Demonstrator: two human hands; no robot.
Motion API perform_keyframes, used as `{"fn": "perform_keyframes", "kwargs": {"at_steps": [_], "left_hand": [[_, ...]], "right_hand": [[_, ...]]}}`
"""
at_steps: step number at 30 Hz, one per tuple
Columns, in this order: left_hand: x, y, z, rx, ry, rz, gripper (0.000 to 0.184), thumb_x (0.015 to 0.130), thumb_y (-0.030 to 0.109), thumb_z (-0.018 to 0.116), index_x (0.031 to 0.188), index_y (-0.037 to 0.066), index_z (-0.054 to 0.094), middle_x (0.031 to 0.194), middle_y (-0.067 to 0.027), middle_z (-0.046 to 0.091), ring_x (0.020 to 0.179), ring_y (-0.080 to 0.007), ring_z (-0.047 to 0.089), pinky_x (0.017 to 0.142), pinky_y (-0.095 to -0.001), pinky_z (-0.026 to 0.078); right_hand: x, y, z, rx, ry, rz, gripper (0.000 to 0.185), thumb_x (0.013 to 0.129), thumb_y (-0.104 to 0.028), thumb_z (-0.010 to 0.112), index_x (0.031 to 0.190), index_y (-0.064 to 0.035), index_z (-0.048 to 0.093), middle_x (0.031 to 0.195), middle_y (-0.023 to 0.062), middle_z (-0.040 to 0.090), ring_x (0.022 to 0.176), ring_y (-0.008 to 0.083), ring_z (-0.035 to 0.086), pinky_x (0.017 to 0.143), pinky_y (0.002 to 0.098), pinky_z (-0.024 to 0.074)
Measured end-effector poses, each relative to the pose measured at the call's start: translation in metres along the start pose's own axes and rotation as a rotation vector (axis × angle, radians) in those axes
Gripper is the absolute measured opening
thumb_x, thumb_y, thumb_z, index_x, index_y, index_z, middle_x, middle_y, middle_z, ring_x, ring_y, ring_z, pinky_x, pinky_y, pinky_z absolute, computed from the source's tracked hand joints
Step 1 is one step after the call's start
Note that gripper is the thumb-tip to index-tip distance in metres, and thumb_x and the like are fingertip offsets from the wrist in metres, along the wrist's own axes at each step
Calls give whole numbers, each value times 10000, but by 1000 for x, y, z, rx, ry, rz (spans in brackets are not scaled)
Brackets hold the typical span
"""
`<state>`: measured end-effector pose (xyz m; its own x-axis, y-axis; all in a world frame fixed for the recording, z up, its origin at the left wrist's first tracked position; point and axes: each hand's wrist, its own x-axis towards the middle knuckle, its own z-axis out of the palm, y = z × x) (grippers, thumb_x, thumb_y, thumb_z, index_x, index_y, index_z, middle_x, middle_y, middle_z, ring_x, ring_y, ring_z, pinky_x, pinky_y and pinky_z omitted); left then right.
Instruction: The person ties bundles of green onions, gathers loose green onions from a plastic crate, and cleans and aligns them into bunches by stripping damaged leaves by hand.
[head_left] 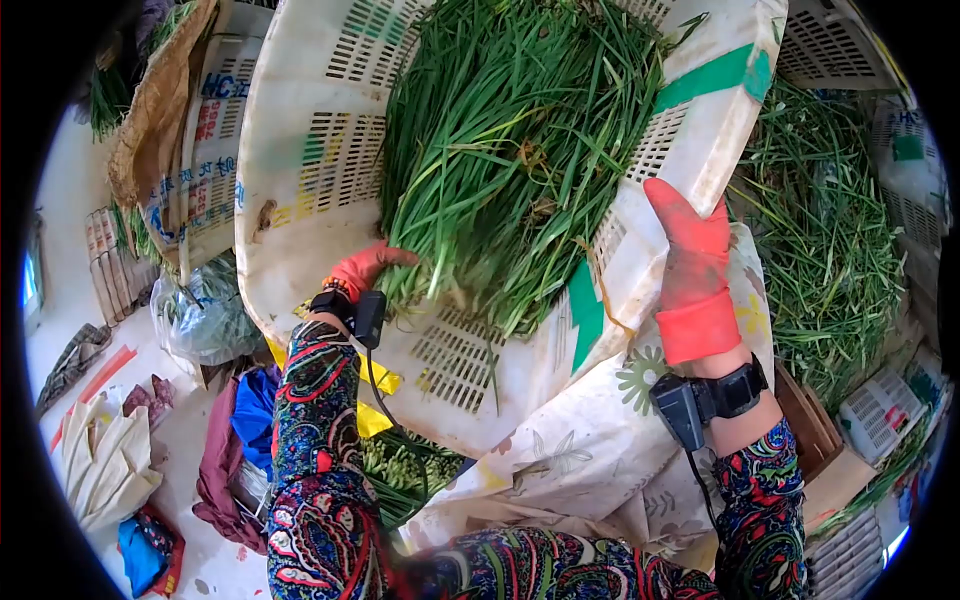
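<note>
A large white plastic basket [290, 250] with slotted walls and green tape tilts toward me. Long green chives [500, 130] fill it, with their pale stem ends toward me. My left hand [362, 270], in an orange-red rubber glove, reaches over the basket's near left side and closes on the stem ends of the chives. Its lower fingers are hidden among the leaves. My right hand [695, 265], in a soiled glove of the same colour, grips the basket's right rim, with the thumb inside and the fingers hidden behind the wall.
Loose green leaves [820, 240] lie in a heap at the right. A flower-patterned cloth [600, 430] covers my lap. Cut green stems [410, 468] show below the basket. At the left are a plastic bag [205, 310], spare gloves [105, 465] and a printed crate [215, 150].
</note>
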<state>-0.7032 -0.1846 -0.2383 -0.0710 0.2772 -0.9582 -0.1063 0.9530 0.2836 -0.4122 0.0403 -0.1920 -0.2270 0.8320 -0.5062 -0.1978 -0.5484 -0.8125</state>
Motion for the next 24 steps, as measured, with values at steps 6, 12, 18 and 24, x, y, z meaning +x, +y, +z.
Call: {"fn": "perform_keyframes", "kwargs": {"at_steps": [6, 12, 18, 24], "left_hand": [[-13, 10, 19, -106, -23, 52, 472, 654, 329, 705, 1040, 80, 601, 1024, -23, 581, 966, -148, 497, 899, -292, 343], [-14, -21, 15, -353, -35, 133, 355, 704, 219, 674, 993, 29, 595, 917, -73, 624, 780, -179, 591, 743, -304, 479], [-76, 17, 53, -931, -293, -35, 333, 788, 156, 574, 1055, -41, 540, 897, -173, 635, 753, -268, 636, 718, -374, 534], [-75, 0, 66, -755, -144, 86, 330, 771, 198, 611, 1036, 8, 562, 847, -112, 647, 663, -211, 632, 626, -327, 540]], "right_hand": [[-1, -3, 0, -112, -40, -112, 679, 726, -79, 682, 1283, 1, 303, 1165, 107, 474, 1042, 195, 470, 908, 312, 377], [-45, -31, 32, -799, -219, -614, 762, 783, -205, 621, 1356, -4, 161, 1301, 200, 349, 1190, 307, 340, 1014, 360, 248], [-88, 71, 51, -27, -145, 874, 732, 825, -539, 428, 1309, -6, 298, 1327, 173, 338, 1129, 279, 396, 944, 358, 309], [-107, 80, 87, 507, -266, 934, 624, 752, -635, 495, 991, -63, 569, 780, 104, 618, 658, 233, 594, 591, 362, 503]]}}
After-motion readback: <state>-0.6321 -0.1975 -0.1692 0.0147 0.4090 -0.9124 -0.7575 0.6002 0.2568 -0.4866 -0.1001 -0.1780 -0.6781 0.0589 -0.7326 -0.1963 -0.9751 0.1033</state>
